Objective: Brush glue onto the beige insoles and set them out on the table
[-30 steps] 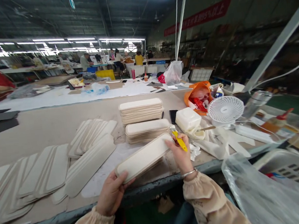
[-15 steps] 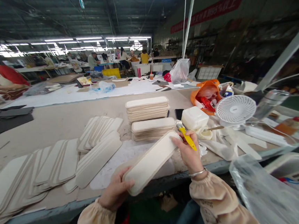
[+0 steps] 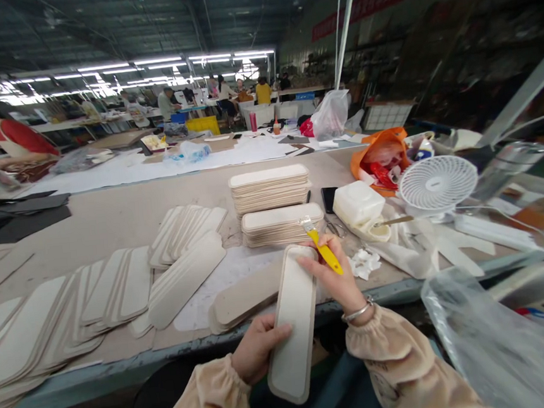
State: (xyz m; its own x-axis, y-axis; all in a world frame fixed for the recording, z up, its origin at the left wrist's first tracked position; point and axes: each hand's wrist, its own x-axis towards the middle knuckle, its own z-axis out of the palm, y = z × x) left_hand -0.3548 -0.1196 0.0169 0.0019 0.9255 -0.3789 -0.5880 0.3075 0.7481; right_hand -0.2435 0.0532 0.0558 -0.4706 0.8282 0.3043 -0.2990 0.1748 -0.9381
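Note:
A long pale panel with rounded corners [image 3: 292, 329] is held slanting over the table's front edge. My left hand [image 3: 261, 346] grips its lower left side, thumb on top. At the upper end my right hand [image 3: 333, 273] pinches the panel and also holds a yellow-handled brush [image 3: 326, 252], bristles pointing up and left. Behind them stand two neat stacks of similar panels, the nearer [image 3: 281, 223] and the farther [image 3: 270, 188]. Larger grey-beige pieces [image 3: 246, 295] lie just left of the held panel. Fanned-out panels [image 3: 112, 284] cover the table's left part.
On the right are a white plastic container [image 3: 358, 203], a white fan [image 3: 438, 183], an orange bag [image 3: 379, 156], crumpled tissue [image 3: 365, 262] and a clear plastic bag [image 3: 497, 336]. Dark sheets [image 3: 30, 215] lie at the left. A person in red [image 3: 23, 140] is at the far left.
Both hands have turned the panel steeper and drawn its lower end right and toward me. The brush has shifted left with my right hand. The grey-beige pieces beneath are now uncovered.

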